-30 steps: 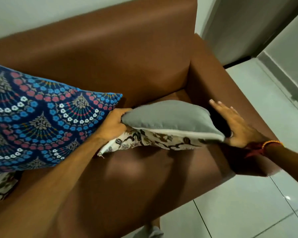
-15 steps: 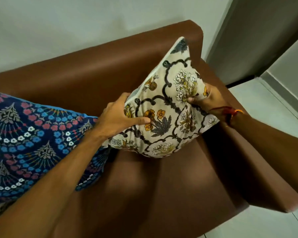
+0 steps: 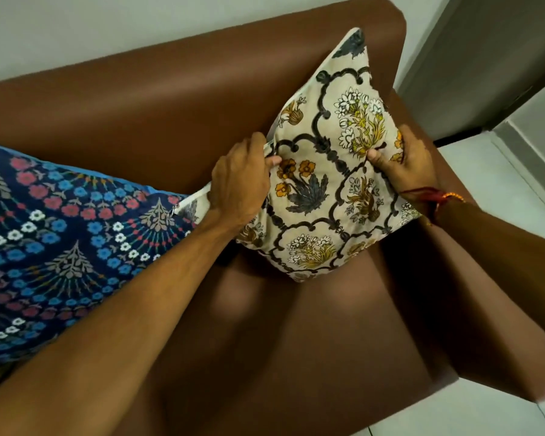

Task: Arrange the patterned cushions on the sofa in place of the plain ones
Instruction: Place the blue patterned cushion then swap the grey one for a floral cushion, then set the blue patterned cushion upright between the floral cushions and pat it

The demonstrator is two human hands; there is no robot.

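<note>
- The brown leather-look sofa [image 3: 177, 127] is smooth and cut off at the left edge and bottom.
- The navy floral cushion [image 3: 60, 247] runs off the left edge.
- The cream floral cushion [image 3: 324, 171] stands on a corner in the sofa's right-hand end, its top corner pointing up against the backrest.
- The left hand [image 3: 241, 184] pinches its left edge; the right hand [image 3: 403, 162] grips its right edge, most fingers hidden behind the fabric.

Blue cushion [image 3: 60, 247] runs off the left edge; left hand [image 3: 239, 184] hides the cream cushion's [image 3: 328, 184] edge
</note>
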